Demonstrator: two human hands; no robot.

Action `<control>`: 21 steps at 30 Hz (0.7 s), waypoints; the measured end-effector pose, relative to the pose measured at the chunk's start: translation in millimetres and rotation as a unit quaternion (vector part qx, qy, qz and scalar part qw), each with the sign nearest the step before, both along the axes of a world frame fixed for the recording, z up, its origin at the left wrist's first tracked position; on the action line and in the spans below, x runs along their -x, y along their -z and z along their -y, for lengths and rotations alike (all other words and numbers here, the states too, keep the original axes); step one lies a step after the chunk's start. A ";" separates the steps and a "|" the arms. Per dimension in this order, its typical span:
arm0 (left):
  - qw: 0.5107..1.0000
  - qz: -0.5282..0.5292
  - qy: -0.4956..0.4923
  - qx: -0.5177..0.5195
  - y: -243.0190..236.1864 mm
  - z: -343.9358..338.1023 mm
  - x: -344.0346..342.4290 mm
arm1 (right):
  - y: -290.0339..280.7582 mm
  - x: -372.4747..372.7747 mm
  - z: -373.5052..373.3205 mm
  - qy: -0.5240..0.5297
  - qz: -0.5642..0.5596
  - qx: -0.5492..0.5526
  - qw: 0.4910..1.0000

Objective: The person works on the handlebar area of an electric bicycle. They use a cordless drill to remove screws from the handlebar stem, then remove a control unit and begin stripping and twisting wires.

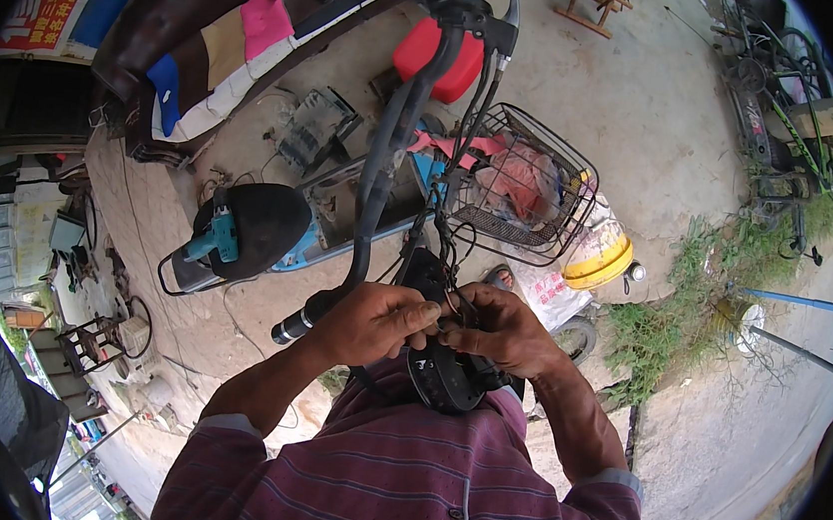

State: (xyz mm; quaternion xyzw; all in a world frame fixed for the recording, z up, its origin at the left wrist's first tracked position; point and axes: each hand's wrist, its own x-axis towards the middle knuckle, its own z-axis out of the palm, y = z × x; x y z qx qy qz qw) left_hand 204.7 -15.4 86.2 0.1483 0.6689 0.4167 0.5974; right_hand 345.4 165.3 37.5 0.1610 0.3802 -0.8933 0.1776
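My left hand and my right hand meet in front of my chest, fingertips pinched close together. Thin black wires come down from the handlebar of a blue electric bike to my fingers. One dark wire seems to pass between the fingers of my right hand; whatever my left fingertips pinch is too small to make out. Just below my hands sits a black rounded plastic housing, close against my striped shirt. Left of my left wrist is the black handlebar grip.
A wire basket holding a plastic bag is on the bike's front. On the black seat lies a teal power drill. Around stand a red box, a yellow bucket, a draped sofa and a green bicycle.
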 end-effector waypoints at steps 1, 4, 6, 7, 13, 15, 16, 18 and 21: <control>0.999 -0.027 0.015 -0.020 1.0 -1.8 -1.1 | 3.3 -0.2 0.3 -0.001 -0.006 -0.004 1.000; 0.996 -0.071 0.038 -0.048 2.4 -4.5 -2.5 | 6.0 -1.1 0.8 0.000 -0.009 -0.009 1.000; 0.998 -0.051 0.028 -0.025 -0.4 -5.1 -4.0 | 6.2 -2.3 1.5 0.000 -0.010 -0.016 1.000; 0.996 -0.083 0.034 -0.027 0.6 -2.9 -5.7 | 5.9 -2.2 2.1 -0.002 -0.014 -0.020 1.000; 0.991 -0.128 0.013 -0.026 -5.6 3.4 -7.6 | 6.6 -1.4 0.2 -0.022 -0.012 -0.038 0.999; 0.995 -0.091 -0.028 -0.042 -4.4 5.9 -8.9 | 6.2 -0.5 -0.8 -0.028 -0.018 -0.042 0.999; 0.994 -0.097 -0.028 -0.039 -4.0 5.5 -9.2 | 5.2 -0.5 -1.6 -0.030 -0.018 -0.050 0.998; 0.993 -0.108 -0.028 -0.034 -3.8 4.3 -10.3 | 5.2 -0.8 -1.8 -0.029 -0.020 -0.056 0.998; 0.942 -0.310 0.040 -0.122 -11.3 2.4 -13.0 | 6.2 -2.1 -0.5 -0.018 -0.023 -0.051 0.998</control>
